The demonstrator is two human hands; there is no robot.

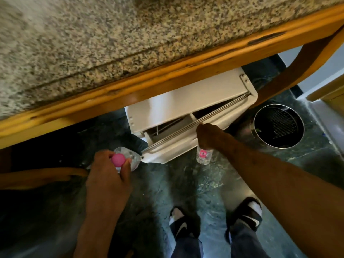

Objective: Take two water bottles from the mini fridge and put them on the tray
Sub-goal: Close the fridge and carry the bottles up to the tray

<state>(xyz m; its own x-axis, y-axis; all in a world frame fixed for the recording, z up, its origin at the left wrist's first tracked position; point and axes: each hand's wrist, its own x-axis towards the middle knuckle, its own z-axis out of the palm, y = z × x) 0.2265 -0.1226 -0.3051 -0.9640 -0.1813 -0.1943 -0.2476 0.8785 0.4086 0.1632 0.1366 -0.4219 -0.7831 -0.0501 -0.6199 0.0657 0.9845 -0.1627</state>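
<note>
Both hands gripped bottles, the left hand (109, 175) around a pink-capped bottle (123, 160), the right hand (208, 135) dangling another bottle (204, 155) upright against the fridge (182, 101) door, the surface (93, 43) at twelve o'clock, tray unseen.

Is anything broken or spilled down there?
Nothing spilled or broken. Only the white mini fridge door hangs ajar; the left hand and right hand each hold a clear plastic water bottle.
</note>
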